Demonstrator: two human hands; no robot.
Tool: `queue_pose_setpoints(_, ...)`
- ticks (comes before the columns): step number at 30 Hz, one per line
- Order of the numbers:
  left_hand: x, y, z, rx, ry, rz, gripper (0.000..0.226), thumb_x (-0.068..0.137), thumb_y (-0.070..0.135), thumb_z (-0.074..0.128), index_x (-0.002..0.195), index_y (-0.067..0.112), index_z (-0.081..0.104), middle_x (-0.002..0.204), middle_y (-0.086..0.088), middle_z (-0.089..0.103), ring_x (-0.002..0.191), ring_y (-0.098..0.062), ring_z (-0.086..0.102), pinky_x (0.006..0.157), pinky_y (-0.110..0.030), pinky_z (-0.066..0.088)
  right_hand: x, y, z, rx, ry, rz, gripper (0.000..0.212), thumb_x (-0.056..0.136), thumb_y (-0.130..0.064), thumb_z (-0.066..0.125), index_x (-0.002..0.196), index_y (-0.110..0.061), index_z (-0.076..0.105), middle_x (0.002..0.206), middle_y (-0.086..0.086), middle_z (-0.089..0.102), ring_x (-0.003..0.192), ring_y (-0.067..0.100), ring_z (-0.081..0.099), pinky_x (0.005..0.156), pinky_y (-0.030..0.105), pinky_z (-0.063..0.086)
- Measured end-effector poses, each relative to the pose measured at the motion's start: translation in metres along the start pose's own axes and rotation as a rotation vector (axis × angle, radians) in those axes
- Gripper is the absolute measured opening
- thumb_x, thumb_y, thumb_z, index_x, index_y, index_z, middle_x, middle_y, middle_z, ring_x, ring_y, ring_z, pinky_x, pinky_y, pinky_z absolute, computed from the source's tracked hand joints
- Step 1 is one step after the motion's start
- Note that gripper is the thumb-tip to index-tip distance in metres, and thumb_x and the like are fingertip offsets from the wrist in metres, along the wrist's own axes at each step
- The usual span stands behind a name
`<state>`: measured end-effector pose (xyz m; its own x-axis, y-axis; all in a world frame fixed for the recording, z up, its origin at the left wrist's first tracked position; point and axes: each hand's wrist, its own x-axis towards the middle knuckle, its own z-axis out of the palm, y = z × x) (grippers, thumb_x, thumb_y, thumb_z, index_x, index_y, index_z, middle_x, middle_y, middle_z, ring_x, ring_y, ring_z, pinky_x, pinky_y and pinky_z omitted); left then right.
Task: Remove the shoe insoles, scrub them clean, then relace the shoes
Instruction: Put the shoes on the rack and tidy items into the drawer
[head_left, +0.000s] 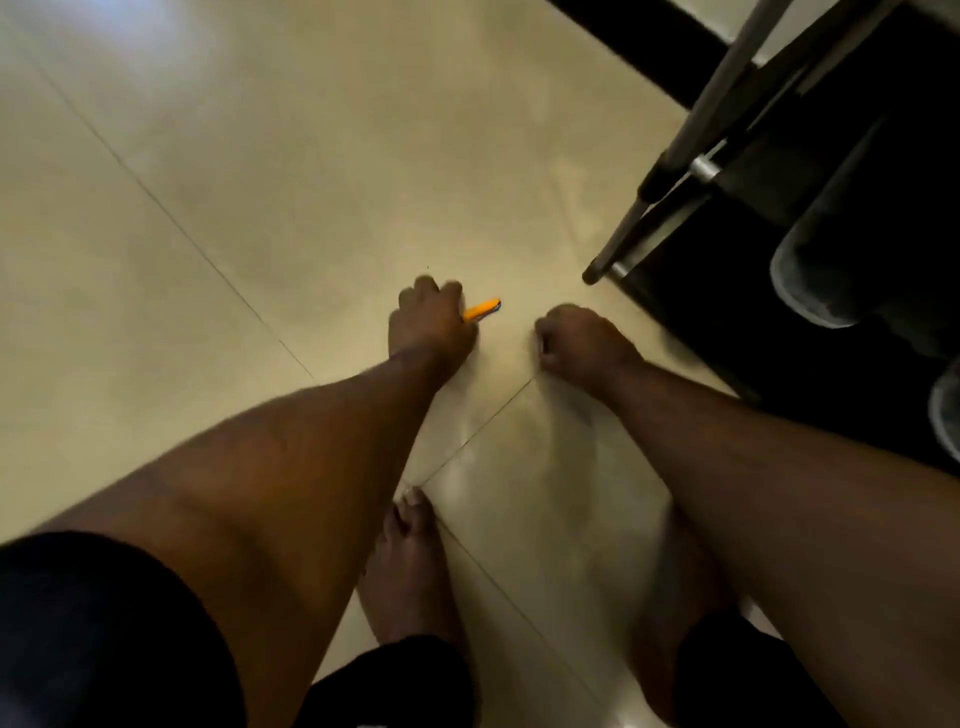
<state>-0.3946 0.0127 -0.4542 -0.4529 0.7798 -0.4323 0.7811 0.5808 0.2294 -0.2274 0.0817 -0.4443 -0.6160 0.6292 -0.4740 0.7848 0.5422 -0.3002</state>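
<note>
My left hand (428, 325) is stretched out over the floor, its fingers curled round a thin orange handle (482, 309) whose tip sticks out to the right; I cannot tell what tool it is. A short way to the right, my right hand (582, 345) is curled into a fist with nothing visible in it. Two dark shoes with pale soles, one (826, 270) higher and one (945, 415) at the right edge, sit on a black shelf at the right. No insoles or laces show. The picture is blurred.
The floor is pale glossy tile (260, 182). My bare feet (410, 571) stand on it below the hands. A metal stand with grey legs (670, 176) rises at the upper right, beside the black shelf (727, 322).
</note>
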Motion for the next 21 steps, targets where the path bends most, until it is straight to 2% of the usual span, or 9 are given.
queue_pose_setpoints(2,0.014,-0.006,0.010,-0.009,0.026,0.005,0.040,0.092,0.039,0.059,0.125,0.016,0.054,0.125,-0.011,0.050,0.116,-0.033,0.046,0.089,-0.040,0.042,0.016,0.004,0.012,-0.011,-0.007,-0.056,0.023,0.085,-0.018,0.066,0.106,-0.011,0.062,0.119,0.007,0.051,0.110,0.028,0.051,0.080,0.031,0.042)
queue_pose_setpoints(5,0.018,-0.006,0.017,0.013,0.014,0.039,0.031,0.097,0.035,0.056,0.119,0.012,0.056,0.118,-0.013,0.055,0.108,-0.033,0.052,0.084,-0.040,0.044,0.022,0.009,0.014,-0.036,-0.024,-0.094,0.026,0.086,-0.024,0.069,0.107,-0.009,0.066,0.121,0.008,0.051,0.110,0.028,0.053,0.084,0.032,0.044)
queue_pose_setpoints(10,-0.014,0.018,0.000,0.084,-0.229,0.051,0.021,0.100,0.030,0.051,0.100,0.009,0.056,0.105,-0.014,0.057,0.091,-0.033,0.057,0.070,-0.032,0.040,-0.007,0.012,0.007,-0.024,-0.069,-0.049,0.030,0.085,-0.032,0.069,0.108,-0.012,0.065,0.111,0.009,0.056,0.104,0.028,0.057,0.079,0.030,0.042)
queue_pose_setpoints(13,-0.068,0.047,-0.030,0.102,-0.303,0.119,0.015,0.094,0.023,0.059,0.087,0.012,0.052,0.100,-0.012,0.058,0.083,-0.028,0.052,0.065,-0.032,0.038,-0.073,0.006,-0.021,0.018,-0.040,0.016,0.042,0.083,-0.036,0.071,0.117,-0.013,0.064,0.114,0.010,0.057,0.109,0.028,0.054,0.085,0.032,0.042)
queue_pose_setpoints(16,-0.142,0.089,-0.075,0.130,-0.346,0.221,0.018,0.089,0.026,0.068,0.093,0.010,0.060,0.104,-0.011,0.064,0.087,-0.027,0.058,0.068,-0.033,0.045,-0.162,-0.005,-0.068,0.032,-0.016,0.068,0.045,0.084,-0.040,0.070,0.120,-0.013,0.063,0.115,0.009,0.059,0.110,0.028,0.054,0.088,0.035,0.047)
queue_pose_setpoints(19,-0.224,0.151,-0.137,0.186,-0.327,0.381,0.029,0.088,0.027,0.071,0.106,0.007,0.062,0.102,-0.010,0.060,0.092,-0.029,0.061,0.073,-0.032,0.048,-0.270,-0.010,-0.127,-0.041,0.049,0.153,0.038,0.083,-0.039,0.071,0.109,-0.012,0.065,0.110,0.010,0.059,0.105,0.029,0.057,0.083,0.037,0.049)
queue_pose_setpoints(21,-0.280,0.196,-0.185,0.169,-0.255,0.505,0.028,0.087,0.025,0.072,0.100,0.002,0.062,0.102,-0.014,0.062,0.098,-0.034,0.065,0.071,-0.032,0.046,-0.342,-0.011,-0.174,-0.074,0.128,0.213,0.033,0.081,-0.037,0.072,0.102,-0.012,0.065,0.107,0.011,0.059,0.103,0.029,0.057,0.079,0.036,0.048)
